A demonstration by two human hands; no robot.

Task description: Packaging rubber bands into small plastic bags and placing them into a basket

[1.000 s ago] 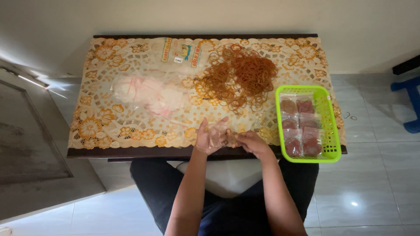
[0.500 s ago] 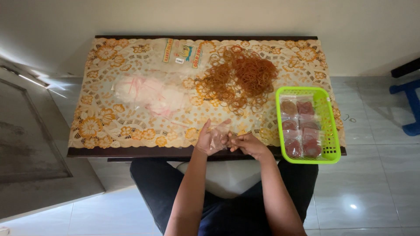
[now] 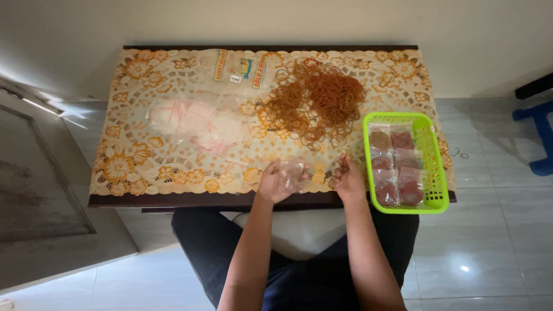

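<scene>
We see the left hand (image 3: 276, 181) at the tabletop's near edge, fingers curled round a small clear plastic bag (image 3: 292, 173), gripping it; the bag sits above the near edge, roughly midway along it, and what is inside it is too blurred to tell; the right hand (image 3: 347, 179) is apart from the left, just beside the green basket (image 3: 439, 173), fingers half curled and raised; it seems to pinch something thin, possibly a rubber band, but we cannot tell for sure; the basket sits at the near right corner, overhanging the right edge a bit, holding small sealed packets (image 3: 394, 167) of reddish-brown stuff in rows; a heap of brown rubber bands (image 3: 315, 101) lies toward the far edge, right of centre; a pile of clear bags with pink marks (image 3: 199, 124) sits left of centre; a printed packet (image 3: 239, 68) lies flat at the far edge; an orange floral lace cloth (image 3: 132, 155) covers the tabletop.
</scene>
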